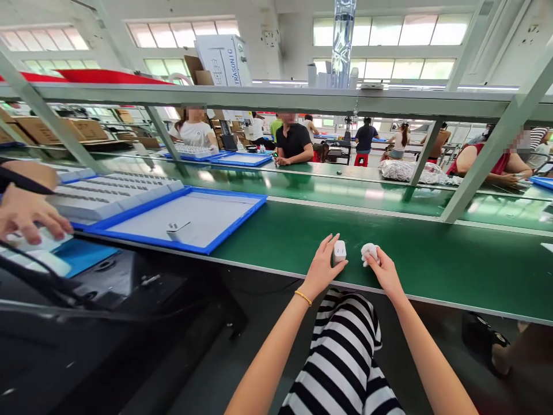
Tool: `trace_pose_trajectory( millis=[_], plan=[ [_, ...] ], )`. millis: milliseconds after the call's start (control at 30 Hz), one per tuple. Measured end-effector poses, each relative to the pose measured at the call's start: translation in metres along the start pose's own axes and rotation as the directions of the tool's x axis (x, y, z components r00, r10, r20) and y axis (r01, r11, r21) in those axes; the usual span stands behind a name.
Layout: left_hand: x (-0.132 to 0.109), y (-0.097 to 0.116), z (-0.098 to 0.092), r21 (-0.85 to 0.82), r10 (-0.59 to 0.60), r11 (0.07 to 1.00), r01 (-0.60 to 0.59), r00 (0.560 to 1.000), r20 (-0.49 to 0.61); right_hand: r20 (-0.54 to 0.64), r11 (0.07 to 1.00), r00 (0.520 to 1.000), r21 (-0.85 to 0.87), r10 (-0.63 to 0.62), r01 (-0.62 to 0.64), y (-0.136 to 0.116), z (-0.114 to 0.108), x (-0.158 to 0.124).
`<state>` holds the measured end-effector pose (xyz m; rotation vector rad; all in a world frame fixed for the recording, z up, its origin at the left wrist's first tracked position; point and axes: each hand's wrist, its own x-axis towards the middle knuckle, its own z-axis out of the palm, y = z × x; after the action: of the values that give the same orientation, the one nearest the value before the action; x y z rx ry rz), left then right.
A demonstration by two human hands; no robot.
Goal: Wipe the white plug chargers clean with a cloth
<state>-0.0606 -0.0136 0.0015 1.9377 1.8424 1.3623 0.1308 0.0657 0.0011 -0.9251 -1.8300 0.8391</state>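
Observation:
A small white power adapter (340, 251) with two dark marks on its face stands on the green work surface. My left hand (322, 266) is curled around it, fingers along its left side and thumb at its lower edge. A short gap to the right, my right hand (386, 273) pinches a crumpled white cloth (368, 253) between thumb and fingers. Both hands are close to the near edge of the green bench (285, 242).
On the left lies a blue-rimmed tray (216, 242) holding a few small pieces, beside a white rack with rows of parts (116, 193). A co-worker's hand (30, 213) reaches in at far left. Slanted metal posts (484, 164) carry an overhead shelf (276, 99).

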Motion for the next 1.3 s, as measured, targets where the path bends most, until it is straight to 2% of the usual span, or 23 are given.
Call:
trace_pose_trajectory(
  millis=[167, 333, 467, 600, 700, 833, 1000, 1100, 1300],
  plan=[
    [0.003, -0.014, -0.011, 0.029, -0.084, 0.996, 0.087, 0.993, -0.087, -0.012, 1.0, 1.0, -0.026, -0.005, 0.005, 0.002, 0.001, -0.001],
    [0.011, -0.016, -0.018, 0.072, -0.208, 0.973, 0.217, 0.971, -0.122, -0.013, 1.0, 1.0, -0.021, -0.004, 0.004, 0.004, 0.001, -0.003],
    [0.017, -0.019, -0.021, 0.117, -0.184, 0.973, 0.197, 0.976, -0.114, 0.005, 1.0, 1.0, -0.018, -0.001, 0.001, 0.004, 0.001, -0.003],
    [0.016, -0.031, -0.028, 0.08, -0.163, 0.981, 0.176, 0.975, -0.148, 0.015, 1.0, 1.0, -0.016, -0.007, 0.008, 0.002, -0.001, -0.003],
    [0.007, -0.039, -0.045, 0.069, -0.165, 0.981, 0.182, 0.965, -0.205, 0.023, 1.0, 1.0, -0.02, -0.014, 0.015, 0.001, -0.002, -0.004],
    [-0.017, -0.04, -0.076, 0.065, -0.173, 0.978, 0.198, 0.946, -0.273, 0.014, 1.0, 1.0, -0.015, -0.01, 0.01, 0.001, -0.003, -0.005],
    [-0.041, -0.035, -0.106, 0.084, -0.168, 0.972, 0.221, 0.896, -0.41, 0.023, 1.0, 1.0, -0.005, -0.004, 0.004, 0.004, -0.003, -0.006],
    [-0.042, -0.043, -0.12, 0.157, -0.156, 0.951, 0.266, 0.852, -0.499, 0.016, 1.0, 1.0, -0.005, -0.015, 0.015, 0.006, -0.003, -0.004],
    [-0.036, -0.074, -0.149, 0.307, -0.152, 0.858, 0.411, 0.775, -0.614, 0.029, 0.999, 0.999, -0.028, -0.018, 0.019, 0.006, -0.005, -0.002]
  ],
)
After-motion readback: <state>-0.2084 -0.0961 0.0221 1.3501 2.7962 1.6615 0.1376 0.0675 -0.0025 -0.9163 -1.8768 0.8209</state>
